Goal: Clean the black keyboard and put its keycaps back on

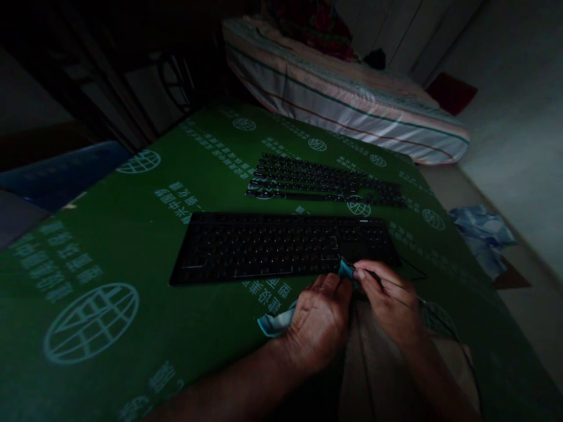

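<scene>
A black keyboard lies on the green table, its keycaps off over most of its face. Just in front of its right part, my left hand is closed on a blue cloth, whose one end hangs out at the left while a corner sticks up between my hands. My right hand is closed in a pinch beside that corner, with a thin dark cable running across its fingers. Dim light hides exactly where the fingertips touch the cloth.
Behind the keyboard, loose black keycaps lie in rows on the green table, which bears white print. Farther back stands a bed with a striped cover. A crumpled pale-blue item lies right of the table, and a blue object at left.
</scene>
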Demonstrator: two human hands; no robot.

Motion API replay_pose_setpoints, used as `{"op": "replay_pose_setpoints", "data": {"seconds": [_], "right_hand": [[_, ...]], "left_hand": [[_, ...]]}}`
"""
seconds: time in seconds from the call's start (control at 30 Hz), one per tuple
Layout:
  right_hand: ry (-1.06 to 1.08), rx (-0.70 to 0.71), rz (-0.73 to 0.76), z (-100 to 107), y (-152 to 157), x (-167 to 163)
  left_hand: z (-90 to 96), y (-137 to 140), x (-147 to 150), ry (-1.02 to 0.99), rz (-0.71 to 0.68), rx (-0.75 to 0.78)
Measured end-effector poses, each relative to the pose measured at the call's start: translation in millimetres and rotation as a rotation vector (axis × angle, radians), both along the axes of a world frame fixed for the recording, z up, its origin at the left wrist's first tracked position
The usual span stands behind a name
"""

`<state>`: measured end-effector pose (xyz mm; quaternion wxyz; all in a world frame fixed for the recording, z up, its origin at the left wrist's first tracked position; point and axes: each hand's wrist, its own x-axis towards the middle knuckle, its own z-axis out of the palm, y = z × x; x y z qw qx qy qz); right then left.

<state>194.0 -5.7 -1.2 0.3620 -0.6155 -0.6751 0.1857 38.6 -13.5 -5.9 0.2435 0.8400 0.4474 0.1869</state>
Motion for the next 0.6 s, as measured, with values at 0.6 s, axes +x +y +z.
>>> {"op": "replay_pose_setpoints", "data": {"seconds": [0.6], "right_hand": [[0.051, -0.170, -0.011, 15.7, 1.0, -2.4]], "left_hand": [[0.5, -3.3, 0.6, 0.006, -0.032, 0.025]]}}
